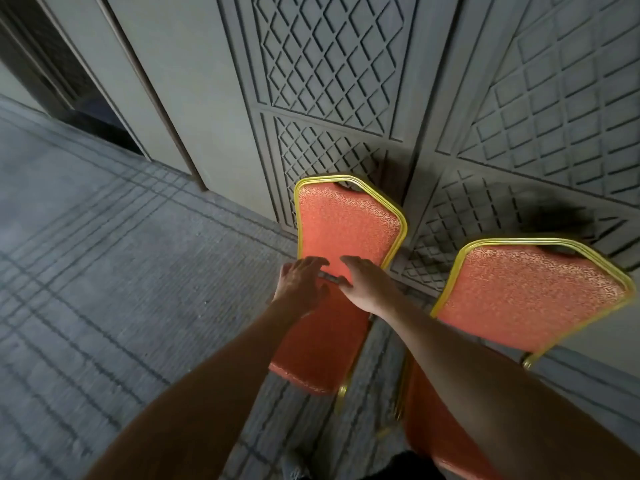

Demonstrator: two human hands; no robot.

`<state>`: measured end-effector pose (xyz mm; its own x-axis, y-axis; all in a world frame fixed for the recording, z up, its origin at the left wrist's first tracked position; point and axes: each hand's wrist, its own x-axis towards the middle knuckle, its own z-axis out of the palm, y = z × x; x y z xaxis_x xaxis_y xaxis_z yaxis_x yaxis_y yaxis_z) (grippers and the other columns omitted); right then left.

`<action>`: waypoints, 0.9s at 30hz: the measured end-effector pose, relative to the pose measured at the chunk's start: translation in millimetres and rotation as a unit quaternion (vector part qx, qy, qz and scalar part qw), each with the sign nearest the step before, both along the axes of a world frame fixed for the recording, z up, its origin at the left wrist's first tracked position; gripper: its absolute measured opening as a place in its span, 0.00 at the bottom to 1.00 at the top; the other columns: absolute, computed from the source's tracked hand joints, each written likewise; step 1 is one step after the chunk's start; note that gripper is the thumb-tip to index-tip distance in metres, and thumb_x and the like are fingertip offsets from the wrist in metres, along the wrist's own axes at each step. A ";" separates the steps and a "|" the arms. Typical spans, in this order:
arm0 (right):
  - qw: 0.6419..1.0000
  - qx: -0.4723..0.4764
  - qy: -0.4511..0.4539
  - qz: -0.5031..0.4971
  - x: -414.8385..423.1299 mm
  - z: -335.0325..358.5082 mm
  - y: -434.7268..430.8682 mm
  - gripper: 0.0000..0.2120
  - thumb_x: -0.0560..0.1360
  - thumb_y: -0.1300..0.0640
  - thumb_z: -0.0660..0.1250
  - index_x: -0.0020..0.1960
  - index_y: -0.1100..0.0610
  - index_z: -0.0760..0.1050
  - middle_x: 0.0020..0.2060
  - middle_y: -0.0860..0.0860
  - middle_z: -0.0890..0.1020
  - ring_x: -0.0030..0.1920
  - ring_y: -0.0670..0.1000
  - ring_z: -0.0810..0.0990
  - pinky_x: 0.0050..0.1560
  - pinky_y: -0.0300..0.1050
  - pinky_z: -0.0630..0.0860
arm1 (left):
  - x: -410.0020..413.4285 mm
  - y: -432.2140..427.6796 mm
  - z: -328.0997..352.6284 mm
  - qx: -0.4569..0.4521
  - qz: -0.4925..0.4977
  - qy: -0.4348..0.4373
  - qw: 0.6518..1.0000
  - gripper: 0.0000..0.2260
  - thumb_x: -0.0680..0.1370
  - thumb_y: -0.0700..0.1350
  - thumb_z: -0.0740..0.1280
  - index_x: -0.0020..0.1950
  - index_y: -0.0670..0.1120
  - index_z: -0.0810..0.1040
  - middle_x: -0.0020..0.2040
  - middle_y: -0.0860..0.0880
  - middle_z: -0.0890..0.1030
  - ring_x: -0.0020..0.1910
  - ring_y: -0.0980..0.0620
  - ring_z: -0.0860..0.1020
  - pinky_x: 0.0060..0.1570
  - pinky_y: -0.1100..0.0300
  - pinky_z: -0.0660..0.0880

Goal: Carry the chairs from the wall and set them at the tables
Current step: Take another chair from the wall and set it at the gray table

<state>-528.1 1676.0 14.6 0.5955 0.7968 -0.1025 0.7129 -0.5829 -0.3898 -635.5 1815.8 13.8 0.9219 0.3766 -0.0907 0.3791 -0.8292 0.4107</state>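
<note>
Two red padded chairs with gold metal frames stand with their backs to the grey patterned wall (329, 81). The left chair (343, 223) is straight ahead of me and the right chair (530, 289) stands close beside it. Both my arms reach out over the left chair's seat. My left hand (301, 284) and my right hand (365, 284) hover side by side at the bottom of its backrest. The fingers of both are spread and neither grips anything. My right forearm covers part of the right chair's seat.
Grey carpet (104, 271) with a dark line grid stretches to the left and behind the chairs. A dark doorway or recess (86, 109) opens in the wall at upper left. The lattice wall panels rise directly behind both chairs.
</note>
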 end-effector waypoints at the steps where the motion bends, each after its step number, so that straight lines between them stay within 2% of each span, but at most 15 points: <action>1: 1.000 0.000 0.004 -0.004 -1.7 0.9 14.3 0.25 0.80 0.49 0.62 0.74 0.56 0.64 0.69 0.54 0.73 0.67 0.56 0.73 0.66 0.53 0.71 | 0.3 13.4 1.2 -0.001 -0.007 -0.002 1.000 0.24 0.75 0.50 0.67 0.71 0.55 0.70 0.70 0.54 0.72 0.72 0.54 0.67 0.70 0.53 0.56; 6: 0.999 0.021 0.013 -0.037 13.9 4.9 92.5 0.22 0.81 0.49 0.61 0.72 0.56 0.67 0.67 0.54 0.75 0.65 0.57 0.75 0.63 0.54 0.73 | 22.9 87.5 -5.4 -0.009 -0.034 -0.017 0.999 0.22 0.76 0.50 0.67 0.70 0.55 0.70 0.70 0.54 0.73 0.71 0.53 0.68 0.71 0.52 0.57; 12: 0.990 0.055 0.074 -0.104 74.0 -21.6 166.3 0.23 0.81 0.50 0.61 0.74 0.57 0.66 0.69 0.55 0.73 0.69 0.57 0.71 0.66 0.52 0.70 | 84.7 163.3 -22.4 0.002 -0.074 -0.002 0.997 0.23 0.77 0.49 0.65 0.72 0.53 0.70 0.72 0.53 0.71 0.73 0.52 0.66 0.71 0.55 0.55; 17: 0.969 0.077 0.148 -0.184 132.4 -43.5 222.7 0.24 0.82 0.49 0.59 0.75 0.57 0.64 0.71 0.56 0.70 0.71 0.57 0.68 0.69 0.52 0.67 | 143.8 217.5 -29.3 0.006 -0.098 0.013 0.995 0.23 0.77 0.48 0.65 0.73 0.52 0.69 0.73 0.52 0.70 0.75 0.52 0.64 0.73 0.53 0.54; 22: 0.917 0.127 0.223 -0.305 167.7 -55.1 256.3 0.25 0.81 0.48 0.60 0.73 0.60 0.66 0.70 0.58 0.72 0.69 0.57 0.71 0.69 0.52 0.68 | 198.9 262.7 -29.8 0.014 -0.156 0.028 0.987 0.22 0.78 0.49 0.64 0.72 0.51 0.69 0.73 0.51 0.70 0.74 0.50 0.65 0.74 0.51 0.56; 25: 0.873 0.154 0.266 -0.378 190.4 -64.4 277.9 0.26 0.81 0.48 0.59 0.74 0.61 0.65 0.71 0.60 0.71 0.70 0.58 0.70 0.69 0.50 0.66 | 245.8 283.1 -35.8 0.024 -0.202 0.014 0.979 0.23 0.78 0.48 0.65 0.73 0.50 0.69 0.73 0.49 0.70 0.74 0.49 0.64 0.73 0.51 0.56; 27: 0.833 0.185 0.277 -0.443 203.2 -72.5 293.1 0.26 0.80 0.46 0.59 0.73 0.61 0.67 0.69 0.60 0.73 0.68 0.59 0.72 0.67 0.51 0.69 | 276.7 290.2 -43.1 0.024 -0.239 0.002 0.971 0.24 0.77 0.46 0.66 0.73 0.49 0.68 0.74 0.49 0.70 0.74 0.49 0.64 0.72 0.51 0.56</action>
